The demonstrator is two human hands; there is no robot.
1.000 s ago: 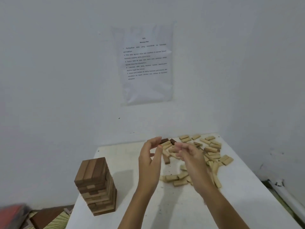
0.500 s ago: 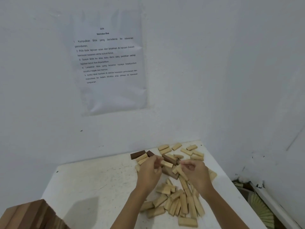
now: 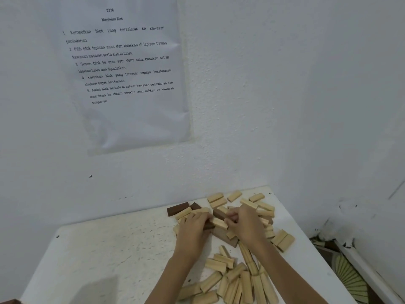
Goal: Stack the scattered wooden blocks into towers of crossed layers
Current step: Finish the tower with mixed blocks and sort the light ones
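On the white table (image 3: 109, 249), set into a wall corner, pale and dark wooden blocks (image 3: 241, 281) lie scattered in a loose heap. At its middle the left hand (image 3: 192, 231) curls its fingers round a pale block (image 3: 219, 224); the right hand (image 3: 246, 226) pinches a dark brown block (image 3: 219, 213). A printed instruction sheet (image 3: 122, 73) hangs above.

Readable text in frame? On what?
All on the paper sheet on the wall; items 2-5 cut short:
"2376"
"Menindan Blok"
"1 Kumpulkan blok yang berselerak ke kawasan penindanan."
"2 Pilih blok lapisan asas dan letakkan di lapisan bawah ..."
"3 Susun blok ke atas satu demi satu ..."
"4 Laraskan blok yang tersasar ..."
"5 Ambil blok berbaki di sekitar kawasan penindanan ..."
Blocks: no text.
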